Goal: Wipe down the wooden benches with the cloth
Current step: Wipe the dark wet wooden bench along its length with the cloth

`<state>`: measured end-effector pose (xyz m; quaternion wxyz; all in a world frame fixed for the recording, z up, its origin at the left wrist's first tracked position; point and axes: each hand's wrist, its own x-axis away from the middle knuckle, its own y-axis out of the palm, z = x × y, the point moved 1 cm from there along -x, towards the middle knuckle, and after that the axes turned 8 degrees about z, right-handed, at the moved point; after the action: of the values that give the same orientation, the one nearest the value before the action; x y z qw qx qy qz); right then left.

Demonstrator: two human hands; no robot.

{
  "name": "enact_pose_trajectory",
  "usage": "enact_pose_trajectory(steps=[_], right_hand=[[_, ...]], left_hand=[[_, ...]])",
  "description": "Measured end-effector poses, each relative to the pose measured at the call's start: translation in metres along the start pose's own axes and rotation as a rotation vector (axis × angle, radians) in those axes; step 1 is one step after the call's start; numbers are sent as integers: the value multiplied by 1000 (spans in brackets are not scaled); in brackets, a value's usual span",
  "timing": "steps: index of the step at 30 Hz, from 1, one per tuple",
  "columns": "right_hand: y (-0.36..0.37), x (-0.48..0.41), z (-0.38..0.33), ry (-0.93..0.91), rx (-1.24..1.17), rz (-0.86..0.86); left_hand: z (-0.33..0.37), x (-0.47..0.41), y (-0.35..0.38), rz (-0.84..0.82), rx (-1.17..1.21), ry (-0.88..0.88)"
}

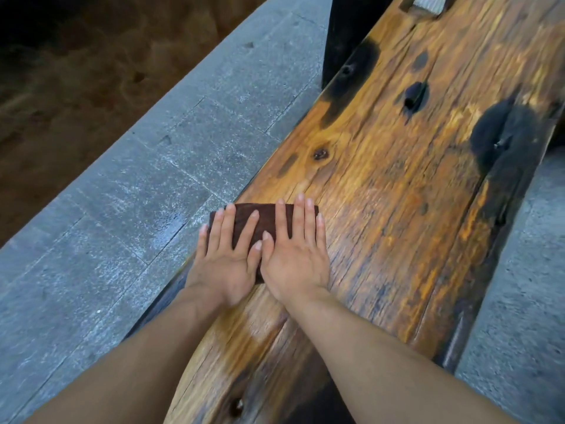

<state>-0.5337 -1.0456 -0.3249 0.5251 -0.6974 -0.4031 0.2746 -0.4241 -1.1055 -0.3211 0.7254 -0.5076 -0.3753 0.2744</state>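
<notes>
**A:** How much of the cloth (267, 217) shows?

**B:** Only its far strip and a patch between the hands. The left hand (226, 264) and right hand (295, 258) lie flat over the rest, hiding its near edge.

**A:** And the bench (397, 179)?

**B:** The top and bottom edges cut it off, and its far end is blurred. The top edge crops a cut-out (425, 6) there. Both forearms (382, 356) leave at the bottom. The far-left ground (76, 71) is too dark and smeared to identify.

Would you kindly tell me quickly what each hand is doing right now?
Left hand: open, fingers straight, pressing flat on the dark brown cloth.
Right hand: open, fingers straight, pressing the same cloth onto the wooden bench.
</notes>
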Motion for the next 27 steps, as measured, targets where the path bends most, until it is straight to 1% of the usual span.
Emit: enact_pose_trajectory(steps=[8,16,24,27], right_hand=[[-16,-66,46,-11,9,6],[-30,-115,72,-28,-11,-19],[-34,-128,78,-53,-29,-58],[-36,-125,78,-61,-24,-71]], left_hand=[[46,-72,-5,-13,-18,-25],[73,-123,-14,-47,-16,-24],[78,-132,-16,-29,5,-26],[82,-128,-16,-29,12,-59]])
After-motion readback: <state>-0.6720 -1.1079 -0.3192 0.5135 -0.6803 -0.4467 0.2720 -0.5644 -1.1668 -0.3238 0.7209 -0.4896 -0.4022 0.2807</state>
